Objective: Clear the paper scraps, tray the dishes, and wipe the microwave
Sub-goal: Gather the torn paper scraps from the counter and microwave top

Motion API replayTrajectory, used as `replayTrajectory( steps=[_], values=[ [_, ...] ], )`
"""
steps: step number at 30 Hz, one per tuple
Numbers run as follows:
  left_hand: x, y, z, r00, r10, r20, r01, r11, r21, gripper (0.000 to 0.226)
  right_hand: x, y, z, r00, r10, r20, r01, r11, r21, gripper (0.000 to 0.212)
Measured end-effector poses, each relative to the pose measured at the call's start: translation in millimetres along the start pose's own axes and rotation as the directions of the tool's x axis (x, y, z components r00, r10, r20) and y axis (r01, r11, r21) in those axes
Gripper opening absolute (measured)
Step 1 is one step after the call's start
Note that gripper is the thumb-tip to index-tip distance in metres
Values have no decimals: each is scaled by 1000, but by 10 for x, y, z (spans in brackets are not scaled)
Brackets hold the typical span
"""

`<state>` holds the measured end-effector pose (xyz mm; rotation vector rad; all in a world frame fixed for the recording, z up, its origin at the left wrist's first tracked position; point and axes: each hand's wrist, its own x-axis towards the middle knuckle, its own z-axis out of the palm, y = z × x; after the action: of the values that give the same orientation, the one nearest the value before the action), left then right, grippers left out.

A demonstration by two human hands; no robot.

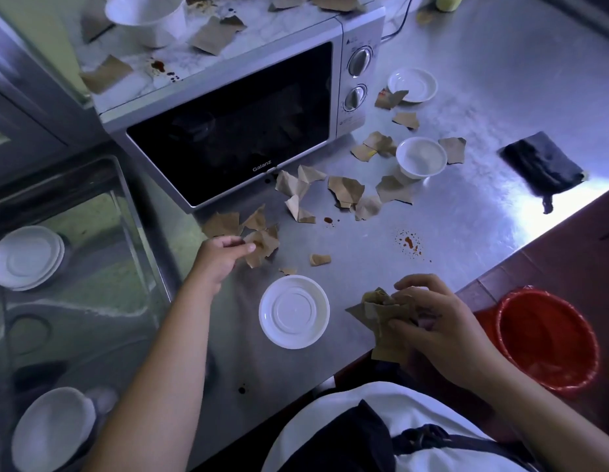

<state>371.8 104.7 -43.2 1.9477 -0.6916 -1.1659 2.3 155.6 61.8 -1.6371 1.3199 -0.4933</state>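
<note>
- Head view: my left hand (224, 255) pinches a paper scrap (264, 247) at 11 o'clock from the saucer (293, 311).
- My right hand (435, 321) clutches a crumpled wad (378, 313) (stockpiling, I judge), with the red bin (548, 338) at its 3 o'clock.

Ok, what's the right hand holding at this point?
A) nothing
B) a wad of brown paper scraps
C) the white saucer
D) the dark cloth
B: the right hand has its fingers curled round a wad of brown paper scraps at the counter's near edge. The white saucer sits apart to its left, and the dark cloth lies untouched further back.
</note>
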Motion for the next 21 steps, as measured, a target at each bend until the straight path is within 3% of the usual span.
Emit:
replayTrajectory(
  steps=[4,7,12,16,21],
  values=[
    [220,130,269,998,60,3,-59,972,226,16,-4,-53,-22,1000,7,-6,-7,1000,0,23],
    [348,74,448,998,68,-12,-55,892,449,16,-45,-73,-70,1000,17,-18,-17,1000,-6,24],
    [356,-70,570,982,179,-55,-108,780,617,17,-150,-35,-176,998,40,-44,-39,999,14,26],
    [255,-134,582,954,287,-89,-196,820,538,19,-165,63,-234,998,58,-40,-54,995,82,20],
    [-60,48,611,967,242,-75,-217,943,253,25,-68,196,-335,1000,26,-14,-21,972,234,22]
  ],
)
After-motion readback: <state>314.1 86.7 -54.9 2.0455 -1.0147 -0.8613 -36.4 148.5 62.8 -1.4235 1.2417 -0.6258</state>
